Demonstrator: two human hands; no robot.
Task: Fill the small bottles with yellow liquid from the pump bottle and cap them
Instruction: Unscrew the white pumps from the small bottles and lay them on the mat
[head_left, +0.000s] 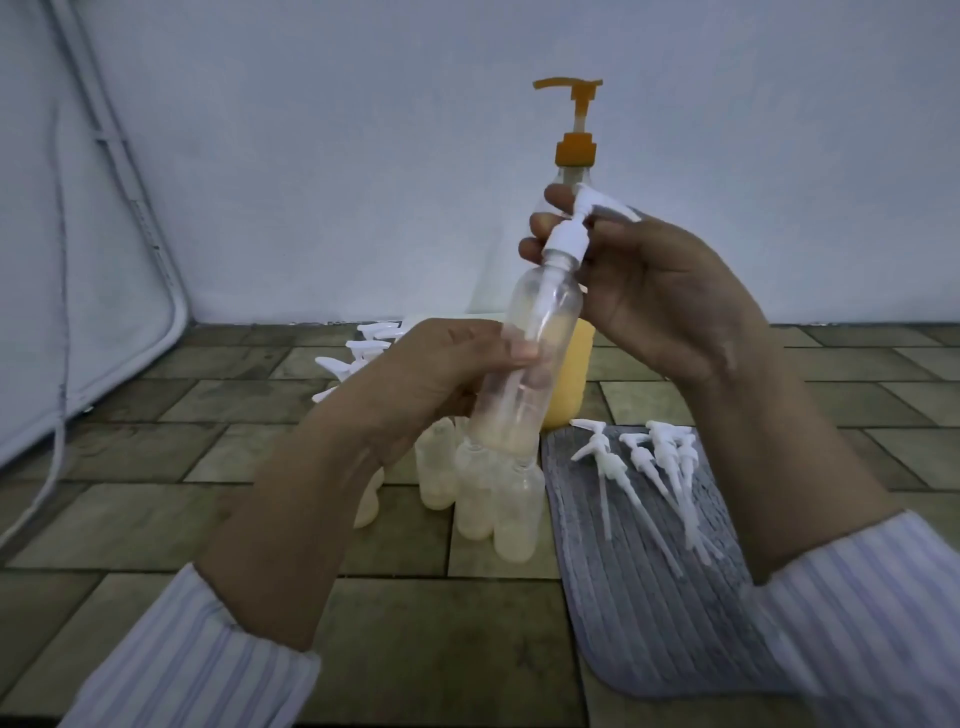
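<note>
Above the middle of the tiled surface (156, 514), the left hand (441, 374) grips the lower body of a small clear plastic bottle (524, 358) that is tilted with its neck up and to the right; a little pale yellow liquid shows near its base. The right hand (649, 301) pinches the white pump cap (569, 234) seated on that bottle's neck, fingers curled round the collar.

Just below the held bottle stands a cluster of small clear bottles (488, 493), uncapped, each with pale yellow liquid at the bottom. Right of them lies a grey ribbed mat (649, 623) carrying several loose white pump caps with long dip tubes (649, 478).

Behind the hands stands the tall pump bottle with an orange pump head (574, 150), its lower part yellow with liquid. More white pump caps (358, 353) lie further back on the left. Striped sleeves (197, 665) cover both forearms.
</note>
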